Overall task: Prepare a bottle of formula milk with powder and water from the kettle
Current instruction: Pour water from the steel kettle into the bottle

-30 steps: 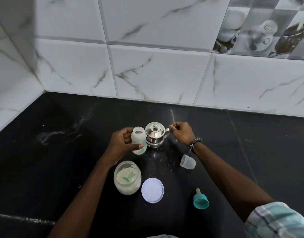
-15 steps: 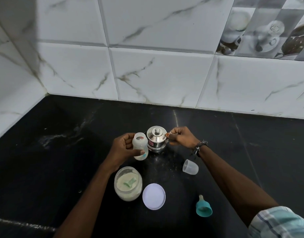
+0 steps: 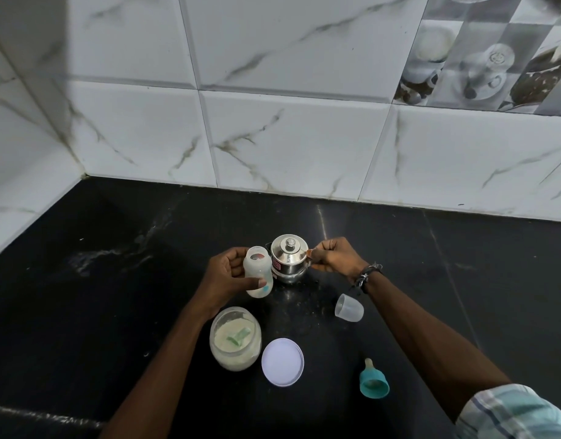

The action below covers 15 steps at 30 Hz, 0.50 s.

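**Observer:** Your left hand [image 3: 223,277] is wrapped round the bottle [image 3: 257,271], thumb across the front, fingers behind. It's open-mouthed, held just beside the kettle [image 3: 288,258] on its left, close enough that they may be touching. Why so tight?

**Operator's mate:** My guess is you want the bottle mouth under the spout side, so a tilt pours with little travel. Your right hand [image 3: 331,256] is closed on the kettle's handle at its right, fingers curled in. The kettle looks level with its lid on; I can't tell whether its base is on the counter [image 3: 114,312] or just off it.

**Observer:** Bottle's look?

**Mate:** Translucent, milky plastic, leaning a little. Pale stuff low inside, probably powder, and a teal mark near the base. No water level I can make out.

**Observer:** The rest?

**Mate:** Powder jar [image 3: 235,339] open, nearer you, with a green scoop [image 3: 238,334] lying in the powder. Its white lid [image 3: 282,362] lies flat just to its right. Clear cap [image 3: 349,307] on its side under your right wrist; teal teat ring [image 3: 373,380] nearer still. All parked clear of the pour, I'd say, within reach for closing up.
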Motion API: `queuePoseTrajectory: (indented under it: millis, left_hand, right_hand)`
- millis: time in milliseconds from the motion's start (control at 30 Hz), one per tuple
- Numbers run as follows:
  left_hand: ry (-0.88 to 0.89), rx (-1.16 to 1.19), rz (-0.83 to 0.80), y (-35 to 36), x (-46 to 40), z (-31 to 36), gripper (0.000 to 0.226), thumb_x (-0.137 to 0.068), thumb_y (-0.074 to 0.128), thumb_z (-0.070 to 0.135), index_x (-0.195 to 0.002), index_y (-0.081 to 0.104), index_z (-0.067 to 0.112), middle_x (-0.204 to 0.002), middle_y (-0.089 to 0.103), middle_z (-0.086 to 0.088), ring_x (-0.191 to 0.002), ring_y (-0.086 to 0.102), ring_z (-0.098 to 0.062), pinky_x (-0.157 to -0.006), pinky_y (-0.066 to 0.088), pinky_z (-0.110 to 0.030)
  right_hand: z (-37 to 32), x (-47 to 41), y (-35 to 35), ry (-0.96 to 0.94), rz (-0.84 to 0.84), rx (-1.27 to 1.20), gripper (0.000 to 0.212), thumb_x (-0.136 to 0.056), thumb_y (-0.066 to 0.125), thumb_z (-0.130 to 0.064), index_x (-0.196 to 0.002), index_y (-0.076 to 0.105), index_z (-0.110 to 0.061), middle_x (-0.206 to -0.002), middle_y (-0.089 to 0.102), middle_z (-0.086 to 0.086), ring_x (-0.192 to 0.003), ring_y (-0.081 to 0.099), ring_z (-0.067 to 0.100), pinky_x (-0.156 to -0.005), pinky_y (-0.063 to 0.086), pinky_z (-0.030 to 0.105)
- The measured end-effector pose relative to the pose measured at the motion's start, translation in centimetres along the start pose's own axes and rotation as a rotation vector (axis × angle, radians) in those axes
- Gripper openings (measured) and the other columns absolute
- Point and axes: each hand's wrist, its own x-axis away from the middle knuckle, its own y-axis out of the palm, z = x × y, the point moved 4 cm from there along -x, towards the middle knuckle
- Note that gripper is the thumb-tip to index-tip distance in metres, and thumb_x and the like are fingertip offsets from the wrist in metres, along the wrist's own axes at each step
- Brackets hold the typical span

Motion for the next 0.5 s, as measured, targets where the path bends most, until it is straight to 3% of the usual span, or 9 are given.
queuePoseTrajectory:
  millis: [100, 267, 400, 500]
  left_hand:
    - [0.002, 0.004, 0.000, 0.1, 0.2, 0.0, 0.077, -0.046, 0.090, 0.005, -0.117, 0.061, 0.004, -0.109, 0.073, -0.009, -0.102, 0.070, -0.024, -0.087, 0.058, -0.034]
    - [0.000, 0.007, 0.004, 0.1, 0.3, 0.2, 0.080, -0.041, 0.091, 0.014, -0.115, 0.062, 0.006, -0.109, 0.074, -0.007, -0.100, 0.071, -0.022, -0.085, 0.058, -0.032]
    - [0.010, 0.003, 0.005, 0.0, 0.3, 0.1, 0.072, -0.048, 0.088, 0.001, -0.116, 0.061, 0.005, -0.108, 0.074, -0.007, -0.101, 0.070, -0.024, -0.085, 0.058, -0.033]
    - [0.018, 0.001, 0.002, 0.1, 0.3, 0.2, 0.069, -0.052, 0.087, -0.008, -0.115, 0.061, 0.005, -0.108, 0.074, -0.007, -0.102, 0.070, -0.025, -0.085, 0.058, -0.032]
  right_hand:
    - [0.1, 0.3, 0.0, -0.001, 0.031, -0.004, 0.022, -0.087, 0.073, -0.015, -0.078, 0.070, 0.004, -0.088, 0.067, 0.036, -0.079, 0.062, 0.031, -0.068, 0.053, 0.032]
    - [0.3, 0.9, 0.4, -0.001, 0.059, -0.048, 0.027, -0.085, 0.075, -0.015, -0.080, 0.068, 0.011, -0.094, 0.067, 0.038, -0.079, 0.061, 0.031, -0.083, 0.053, 0.048]
    - [0.4, 1.6, 0.5, -0.005, 0.098, -0.093, 0.021, -0.088, 0.072, -0.011, -0.076, 0.069, 0.006, -0.082, 0.069, 0.027, -0.068, 0.060, 0.023, -0.061, 0.054, 0.025]
    - [0.3, 2.5, 0.4, 0.003, 0.107, -0.099, 0.019, -0.089, 0.070, -0.008, -0.074, 0.069, 0.003, -0.079, 0.069, 0.020, -0.063, 0.062, 0.014, -0.057, 0.054, 0.019]
